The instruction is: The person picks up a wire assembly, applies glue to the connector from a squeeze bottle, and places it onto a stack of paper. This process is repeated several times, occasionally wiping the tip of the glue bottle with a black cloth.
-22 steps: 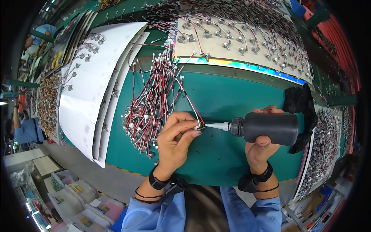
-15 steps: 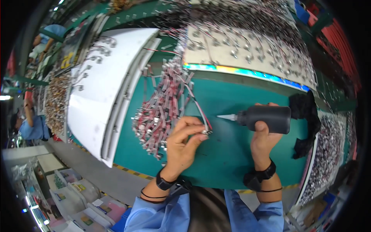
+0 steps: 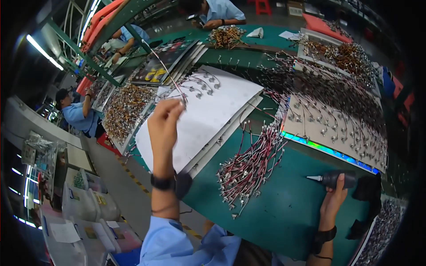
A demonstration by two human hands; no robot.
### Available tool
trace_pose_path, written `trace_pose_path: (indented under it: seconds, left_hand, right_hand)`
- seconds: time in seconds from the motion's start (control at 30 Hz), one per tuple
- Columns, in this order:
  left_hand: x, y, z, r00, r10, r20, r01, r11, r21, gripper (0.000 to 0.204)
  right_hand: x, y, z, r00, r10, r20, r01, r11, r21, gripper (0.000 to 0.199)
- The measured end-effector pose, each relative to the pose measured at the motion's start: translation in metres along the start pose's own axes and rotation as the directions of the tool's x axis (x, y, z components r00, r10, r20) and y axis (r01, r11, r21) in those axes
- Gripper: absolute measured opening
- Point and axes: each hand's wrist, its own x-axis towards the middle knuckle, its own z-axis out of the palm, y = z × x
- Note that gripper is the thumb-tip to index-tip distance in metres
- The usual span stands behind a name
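My left hand (image 3: 163,128) is raised over the white sheet (image 3: 213,115) at the left, its fingertips pinching a thin wire lead (image 3: 167,73) that sticks up and away to the upper left. Its small end is mostly hidden at the fingertips. Several leads with small silvery metal ends (image 3: 199,95) lie on the far part of that sheet. At the right, my right hand (image 3: 333,205) grips a black squeeze bottle (image 3: 345,179), held sideways with its pale pointed nozzle (image 3: 314,178) to the left. Between the hands, a heap of red-and-white leads (image 3: 250,170) rests on the green mat (image 3: 275,213).
A cream board (image 3: 341,133) with a shiny rainbow edge holds rows of dark leads at the back right. Black cloth (image 3: 367,199) lies beside the bottle. Further left is a pile of brownish parts (image 3: 126,111). Co-workers in blue sit at other benches, one at the back (image 3: 222,12).
My left hand has carried the lead from above the mat leftward, over the white sheet. The view has turned left. My right hand still holds the bottle.
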Motion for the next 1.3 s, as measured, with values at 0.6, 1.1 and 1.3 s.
trace_pose_path:
  seconds: [0.6,1.1,1.3]
  left_hand:
    - [0.019,-0.109,0.037,0.982,-0.170,0.083,0.143,0.954,0.265,0.039]
    - [-0.192,0.030,0.087,0.808,0.106,0.580,-0.340,0.887,0.311,0.020]
    - [-0.199,0.040,0.105,0.868,0.066,0.493,-0.271,0.893,0.358,0.023]
  right_hand:
    - [0.001,-0.005,0.008,0.999,0.009,-0.039,-0.011,0.999,-0.047,0.020]
    - [-0.006,-0.008,0.013,0.998,0.060,-0.012,-0.059,0.997,0.044,0.026]
    - [-0.009,-0.008,0.011,0.999,0.052,-0.005,-0.051,0.997,0.064,0.026]
